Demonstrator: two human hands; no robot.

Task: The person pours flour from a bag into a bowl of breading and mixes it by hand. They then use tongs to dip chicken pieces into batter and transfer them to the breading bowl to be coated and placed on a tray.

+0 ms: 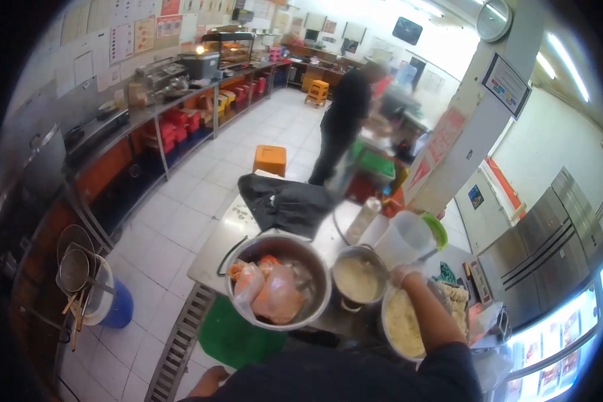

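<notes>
My right hand (403,275), in what looks like a clear glove, is over the gap between a pot and a bowl. Its fingers are too blurred to read. The metal pot (359,249) beside it holds a pale, creamy mixture (357,280). Below my wrist, a wide bowl (388,342) contains pale flour-like powder (405,318). To the left, a large steel basin (315,305) holds clear plastic bags of orange-pink food, perhaps raw meat (278,291). My left hand (211,376) hangs low at my side, its fingers mostly hidden.
A black plastic bag (281,201) lies on the steel table (214,248). Behind the pot stand a bottle (363,220) and a translucent container (405,238). Strainers (75,268) rest over a blue bucket (117,305) at left. A person (345,114) in black stands farther back.
</notes>
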